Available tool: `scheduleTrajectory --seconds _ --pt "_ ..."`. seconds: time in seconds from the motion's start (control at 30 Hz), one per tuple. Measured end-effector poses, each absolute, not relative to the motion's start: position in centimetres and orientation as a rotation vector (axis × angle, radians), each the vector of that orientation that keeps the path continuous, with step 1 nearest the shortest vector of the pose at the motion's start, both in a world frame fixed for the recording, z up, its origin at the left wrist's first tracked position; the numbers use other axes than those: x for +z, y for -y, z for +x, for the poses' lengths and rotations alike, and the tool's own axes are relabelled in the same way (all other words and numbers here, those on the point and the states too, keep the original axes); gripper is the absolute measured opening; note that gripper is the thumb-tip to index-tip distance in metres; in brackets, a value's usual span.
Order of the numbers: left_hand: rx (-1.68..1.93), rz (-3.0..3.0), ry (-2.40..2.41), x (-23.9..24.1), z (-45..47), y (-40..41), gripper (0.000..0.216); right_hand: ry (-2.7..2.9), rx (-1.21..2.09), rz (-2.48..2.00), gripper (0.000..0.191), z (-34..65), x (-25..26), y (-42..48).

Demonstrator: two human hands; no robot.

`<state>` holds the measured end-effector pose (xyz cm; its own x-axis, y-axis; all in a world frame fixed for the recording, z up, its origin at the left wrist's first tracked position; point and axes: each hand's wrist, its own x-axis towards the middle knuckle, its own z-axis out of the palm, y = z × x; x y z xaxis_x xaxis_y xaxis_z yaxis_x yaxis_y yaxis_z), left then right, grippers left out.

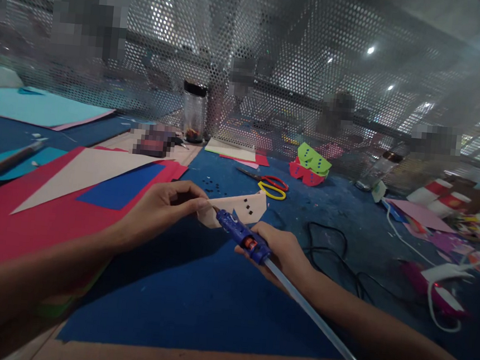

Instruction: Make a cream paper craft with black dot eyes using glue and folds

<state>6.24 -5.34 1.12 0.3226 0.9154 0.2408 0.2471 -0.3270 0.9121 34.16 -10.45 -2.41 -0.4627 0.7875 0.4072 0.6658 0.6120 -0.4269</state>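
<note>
Needing steadiness, apparently, the cream paper cutout (238, 205) was pinched by the left hand (165, 206), the hot-glue gun (239, 235) gripped by the right hand (286, 251).

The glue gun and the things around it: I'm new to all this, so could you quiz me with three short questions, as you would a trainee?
1. Which of the person's hands holds the glue gun?
2. True or false: the scissors have two blue handles.
3. What colour are the small squares on the pale paper piece?
A) orange
B) black
C) green

Key:
1. The right hand.
2. False: one handle is red, the other yellow.
3. B) black.
</note>
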Motion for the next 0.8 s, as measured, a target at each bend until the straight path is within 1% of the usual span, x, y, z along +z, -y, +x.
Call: scheduleTrajectory --seconds 0.4,0.6,0.8 --pt "1.038 1.757 -1.031 1.25 6.29 5.38 0.026 2.283 0.254 -1.134 0.021 34.28 -2.03 10.58" --pt "1.031 1.762 -1.031 1.32 6.36 5.37 0.027 2.258 0.248 -1.147 0.024 34.32 -2.53 10.42" --pt "1.04 1.762 -1.039 1.21 6.28 5.34 0.024 2.28 0.267 -1.159 0.021 34.28 -2.01 10.62"
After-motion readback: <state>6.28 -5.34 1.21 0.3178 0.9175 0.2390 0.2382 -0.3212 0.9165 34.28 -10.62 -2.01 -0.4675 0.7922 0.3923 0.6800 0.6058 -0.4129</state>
